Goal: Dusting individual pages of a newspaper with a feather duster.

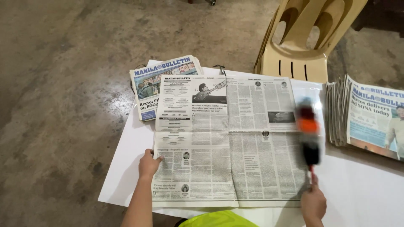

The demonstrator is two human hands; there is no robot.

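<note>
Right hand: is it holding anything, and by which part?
The right hand grips a blurred red, orange and black tool by its thin lower end. The left hand only presses on the open newspaper's left edge.

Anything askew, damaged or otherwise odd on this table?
Nothing looks damaged or spilled. The open newspaper lies flat and square on the white table, with the left hand on its edge. The one oddity is the red and black tool in the right hand: it is too blurred to identify.
</note>
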